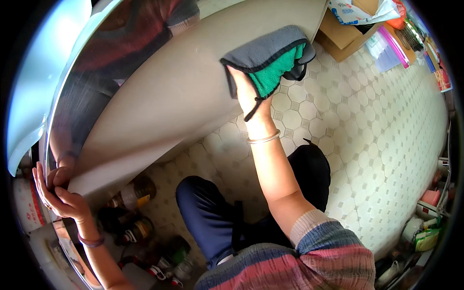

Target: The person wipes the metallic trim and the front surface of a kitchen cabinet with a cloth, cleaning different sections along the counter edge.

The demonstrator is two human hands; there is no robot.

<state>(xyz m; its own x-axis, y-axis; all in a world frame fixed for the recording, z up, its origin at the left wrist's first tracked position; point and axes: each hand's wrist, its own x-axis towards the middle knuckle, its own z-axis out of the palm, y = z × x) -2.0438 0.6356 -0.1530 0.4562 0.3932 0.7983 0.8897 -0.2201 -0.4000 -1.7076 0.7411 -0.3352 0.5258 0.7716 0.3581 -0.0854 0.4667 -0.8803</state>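
My right hand [247,90] holds a folded grey and green microfibre cloth [277,74] with black edging and a small loop. The cloth lies against the pale, smooth panel [174,79] of a large cabinet or appliance, near its right edge, and covers most of my fingers. At the far left, my left hand [65,203] rests at the rim of a glossy dark panel [105,69] above the pale one. Its fingers are stretched over the rim, and the thumb stands apart. My arm and striped top are mirrored in the dark surface.
Patterned floor tiles [348,145] lie below my bent knees. Several bottles [137,228] stand in shadow at lower left. Beyond the panel's right edge is a cardboard box [340,36], with a clear plastic bin [386,50] beside it. Assorted goods [427,232] line the right side.
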